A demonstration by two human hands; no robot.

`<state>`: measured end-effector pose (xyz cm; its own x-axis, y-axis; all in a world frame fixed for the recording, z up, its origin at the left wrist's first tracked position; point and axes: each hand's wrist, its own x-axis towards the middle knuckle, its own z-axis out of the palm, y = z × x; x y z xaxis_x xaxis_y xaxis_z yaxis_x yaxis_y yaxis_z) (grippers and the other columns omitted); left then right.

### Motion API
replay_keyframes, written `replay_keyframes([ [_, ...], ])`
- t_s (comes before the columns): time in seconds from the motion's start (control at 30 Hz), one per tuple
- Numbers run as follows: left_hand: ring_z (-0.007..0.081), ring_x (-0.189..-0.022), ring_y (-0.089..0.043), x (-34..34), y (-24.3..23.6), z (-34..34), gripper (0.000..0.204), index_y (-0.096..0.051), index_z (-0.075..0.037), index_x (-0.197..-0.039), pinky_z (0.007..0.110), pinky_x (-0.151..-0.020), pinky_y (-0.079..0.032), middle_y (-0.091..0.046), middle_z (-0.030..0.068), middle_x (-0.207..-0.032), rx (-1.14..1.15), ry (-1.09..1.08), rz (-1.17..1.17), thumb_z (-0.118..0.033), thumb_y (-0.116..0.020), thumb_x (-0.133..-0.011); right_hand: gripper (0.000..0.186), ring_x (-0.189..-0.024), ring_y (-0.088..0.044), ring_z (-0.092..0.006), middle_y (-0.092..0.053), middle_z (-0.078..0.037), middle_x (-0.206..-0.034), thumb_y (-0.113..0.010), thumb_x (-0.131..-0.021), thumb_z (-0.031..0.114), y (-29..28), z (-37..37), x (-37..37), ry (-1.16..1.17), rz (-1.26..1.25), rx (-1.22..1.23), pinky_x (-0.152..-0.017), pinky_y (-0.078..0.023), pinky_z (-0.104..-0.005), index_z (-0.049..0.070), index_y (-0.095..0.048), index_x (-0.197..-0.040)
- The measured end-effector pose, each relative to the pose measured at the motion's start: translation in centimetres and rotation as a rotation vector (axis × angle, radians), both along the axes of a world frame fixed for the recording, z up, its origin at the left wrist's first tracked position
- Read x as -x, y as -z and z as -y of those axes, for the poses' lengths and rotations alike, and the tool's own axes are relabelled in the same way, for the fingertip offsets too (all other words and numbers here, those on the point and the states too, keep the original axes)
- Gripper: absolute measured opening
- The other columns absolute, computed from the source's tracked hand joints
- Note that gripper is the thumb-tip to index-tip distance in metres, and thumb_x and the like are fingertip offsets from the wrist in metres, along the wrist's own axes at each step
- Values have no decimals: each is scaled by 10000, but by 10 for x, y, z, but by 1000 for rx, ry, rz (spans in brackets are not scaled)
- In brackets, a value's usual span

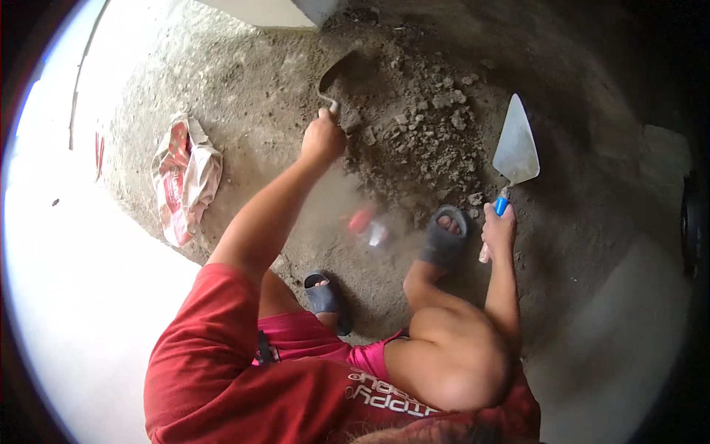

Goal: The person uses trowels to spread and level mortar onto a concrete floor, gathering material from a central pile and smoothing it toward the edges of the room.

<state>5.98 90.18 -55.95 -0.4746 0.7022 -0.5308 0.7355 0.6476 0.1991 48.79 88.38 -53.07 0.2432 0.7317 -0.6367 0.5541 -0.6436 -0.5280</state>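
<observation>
While the left hand (323,139) held a dark-bladed trowel (338,72) by its handle, we saw its blade at the left upper edge of a loose heap of grey-brown earth (425,137) on the ground. We found those fingers closed around the grip. The right hand (500,228) also had its fingers wrapped around a handle, that of a pale-bladed trowel (516,144) with a blue collar, which pointed away from the body, just beside the heap's right side.

We judged the work to be partway along: much of the heap lay crumbled, while many whole clods (452,96) seemed left to deal with on its upper right.

We could not tell how deep the dark blade sat, since shadow blurred its outline, nor whether the pale blade touched the ground. Near the sandals (447,238), a red-and-clear object (368,226) was too smeared for us to identify. Glare washed out the left side beyond a crumpled sack (185,177), and a white block (270,11) was cut off at the top.
</observation>
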Motion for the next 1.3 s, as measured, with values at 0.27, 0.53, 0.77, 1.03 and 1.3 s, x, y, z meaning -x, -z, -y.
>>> replay_keyframes([
  [0.27, 321, -997, -686, 122, -10, -153, 345, -596, -25, -1200, 427, -862, -565, -672, 179, -1138, -53, 537, -353, -156, -487, -900, 202, -388, -380, -86, -405, 28, -571, -625, -925, 218, -21, -10, 18, 193, -197, 50, -346, -300, -273, 83, -484, -978],
  [0.53, 328, -1021, -665, 5, 30, -111, 453, -443, -125, -1385, 430, -854, -567, -624, 210, -1186, -29, 572, -136, -120, -417, -933, 185, -383, -350, -69, -380, 44, -563, -621, -933, 207, -19, -14, -11, 222, -183, -35, -337, -278, -266, 96, -476, -961],
  [0.77, 280, -1133, -587, 41, -45, -114, 413, -480, -86, -1360, 366, -749, -600, -536, 186, -1332, 171, 1158, -303, -146, -469, -951, 252, -427, -474, -157, -507, -41, -624, -641, -924, 263, -23, -24, -18, 283, -169, 31, -387, -365, -334, 45, -516, -943],
  [1.03, 362, -1147, -617, 107, -37, -281, 377, -630, -31, -1213, 472, -894, -533, -635, 226, -1215, 223, 695, -396, -192, -493, -901, 355, -566, -567, -229, -566, -107, -718, -641, -917, 353, -6, -15, -48, 166, -92, 79, -512, -437, -380, 19, -531, -965],
  [1.3, 379, -1141, -616, 114, 48, -248, 419, -643, -11, -1183, 472, -964, -492, -635, 226, -1221, -6, 417, -450, -298, -457, -940, 284, -474, -467, -145, -493, -30, -634, -652, -918, 287, -22, -17, -32, 268, -222, 131, -435, -378, -319, 41, -519, -969],
])
